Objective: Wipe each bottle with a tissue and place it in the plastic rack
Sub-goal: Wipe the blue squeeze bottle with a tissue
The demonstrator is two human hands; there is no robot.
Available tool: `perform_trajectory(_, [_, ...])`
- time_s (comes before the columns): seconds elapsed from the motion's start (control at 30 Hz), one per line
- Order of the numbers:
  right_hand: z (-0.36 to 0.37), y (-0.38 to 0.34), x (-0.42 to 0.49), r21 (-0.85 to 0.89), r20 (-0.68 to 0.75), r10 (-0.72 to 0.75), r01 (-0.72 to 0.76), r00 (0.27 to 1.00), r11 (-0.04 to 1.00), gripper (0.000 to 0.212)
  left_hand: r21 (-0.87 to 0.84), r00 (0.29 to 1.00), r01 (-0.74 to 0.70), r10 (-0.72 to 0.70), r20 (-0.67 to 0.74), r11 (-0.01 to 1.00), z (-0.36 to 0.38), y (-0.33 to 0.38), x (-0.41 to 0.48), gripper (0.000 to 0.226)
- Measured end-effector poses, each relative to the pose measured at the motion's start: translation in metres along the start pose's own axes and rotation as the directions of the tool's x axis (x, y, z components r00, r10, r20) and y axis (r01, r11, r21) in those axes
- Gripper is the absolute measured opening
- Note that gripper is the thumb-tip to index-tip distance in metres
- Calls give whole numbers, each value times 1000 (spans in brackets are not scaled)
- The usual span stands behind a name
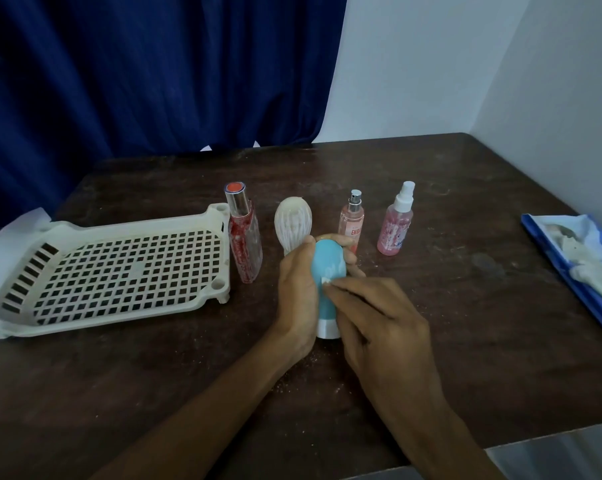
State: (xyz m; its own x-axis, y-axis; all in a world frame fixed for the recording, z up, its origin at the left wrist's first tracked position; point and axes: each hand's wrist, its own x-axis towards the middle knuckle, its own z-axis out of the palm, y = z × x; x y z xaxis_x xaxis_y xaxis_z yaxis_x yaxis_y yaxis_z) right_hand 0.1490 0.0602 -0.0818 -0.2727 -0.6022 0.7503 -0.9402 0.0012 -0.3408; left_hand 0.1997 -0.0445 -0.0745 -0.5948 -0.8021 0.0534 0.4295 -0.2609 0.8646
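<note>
Left hand (298, 296) wraps the blue bottle (328, 271) right of the rack (119, 268); right fingers (348, 289) pinch the tissue (326, 280). I'd rotate while wiping.

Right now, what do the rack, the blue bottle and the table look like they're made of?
Rack: off-white moulded plastic, matte, judging by its square grid holes and rounded rim. Blue bottle: likely opaque plastic, smooth with a soft sheen; left hand grips it, right hand pinches a tissue on it. Table: dark brown wood or wood veneer, dull and scuffed, with pale specks.
</note>
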Motion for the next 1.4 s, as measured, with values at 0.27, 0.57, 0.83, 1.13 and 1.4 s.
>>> perform_trajectory(0.27, [-5, 5, 2, 2, -25, 26, -26, 999, 1000, 21, 3, 1000, -1, 1, -12, 1000, 3, -1, 0, 49])
perform_trajectory(0.57, [-1, -2, 2, 33, 9, -1, 0, 1000, 999, 22, 27, 999, -22, 22, -28, 999, -2, -1, 2, 48])
perform_trajectory(0.83, [1, 0, 22, -19, -15, 90, -90, 996, 996, 23, 136, 995, -69, 77, -56, 988, -2, -6, 1, 49])
perform_trajectory(1.13, [-8, 1, 3, 48, 15, 55, -56, 998, 997, 21, 6, 1000, -14, 14, 12, 1000, -2, -5, 2, 49])
perform_trajectory(1.4, [3, -6, 17, 40, 18, 64, -65, 998, 997, 21, 95, 998, -56, 60, -37, 994, -7, -4, 4, 48])
